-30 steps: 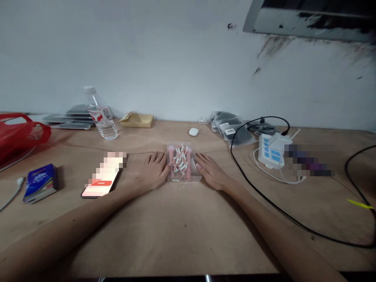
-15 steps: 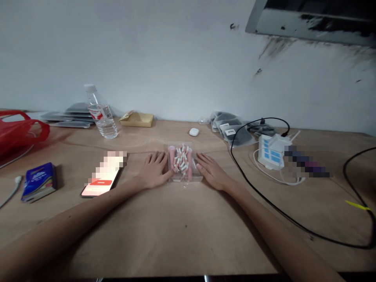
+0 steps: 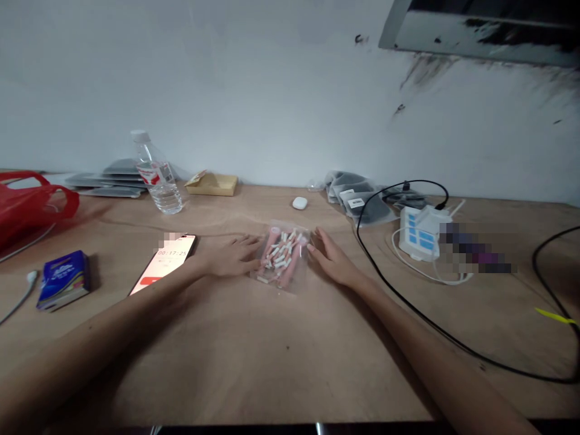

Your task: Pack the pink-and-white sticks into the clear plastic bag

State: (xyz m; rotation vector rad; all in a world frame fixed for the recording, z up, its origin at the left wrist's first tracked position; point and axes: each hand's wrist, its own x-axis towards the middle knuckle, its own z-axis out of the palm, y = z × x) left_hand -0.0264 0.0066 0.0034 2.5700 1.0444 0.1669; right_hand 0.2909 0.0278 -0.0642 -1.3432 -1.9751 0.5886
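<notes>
A clear plastic bag (image 3: 293,286) lies flat on the wooden table, turned at a slant. Inside are two pink handles and a cluster of white and pink beads, which look like a beaded skipping rope (image 3: 281,254). My left hand (image 3: 232,256) rests palm down at the bag's left side, fingers stretched out, its thumb over that edge. On the other side is my right hand (image 3: 334,261), fingers extended and raised somewhat on its edge, thumb at or very near the bag's right edge. Neither hand grips the bag.
My left forearm partly covers a lit phone (image 3: 165,260). Left of it are a blue tissue pack (image 3: 64,279) and a red bag (image 3: 31,208). Behind stand a water bottle (image 3: 159,181), open cardboard box (image 3: 212,184) and white case (image 3: 299,203). A black cable and white power strip (image 3: 419,234) lie right.
The bag has rotated clockwise, its top edge swinging right. My right hand has tipped onto its side. My left hand and forearm have shifted, now hiding the phone's lower part.
</notes>
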